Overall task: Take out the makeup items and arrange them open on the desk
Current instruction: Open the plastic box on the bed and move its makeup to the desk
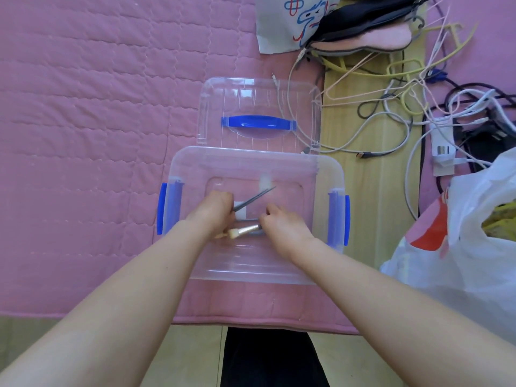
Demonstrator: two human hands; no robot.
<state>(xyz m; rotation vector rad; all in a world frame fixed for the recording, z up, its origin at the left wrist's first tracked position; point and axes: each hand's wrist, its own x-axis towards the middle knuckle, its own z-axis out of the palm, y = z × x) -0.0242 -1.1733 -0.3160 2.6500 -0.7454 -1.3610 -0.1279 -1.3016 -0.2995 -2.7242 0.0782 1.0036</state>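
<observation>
Inside the clear box (324, 174), left hand (216, 212) grips a thin brush (252, 199) (right hand (282, 224) grips a gold-handled brush (245, 230)).

Your storage box (326, 174) is clear, glossy plastic with shiny blue plastic latches (161, 209); its lid (217, 107) is the same, with a glossy blue handle (258, 123). Under them you have a matt pink quilted cloth (83, 135). The brush (245, 229) shows a metallic gold ferrule. The bag (474, 261) is thin crinkled plastic.

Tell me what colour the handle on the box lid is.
Blue, on the clear lid's handle, in the head view.
</observation>
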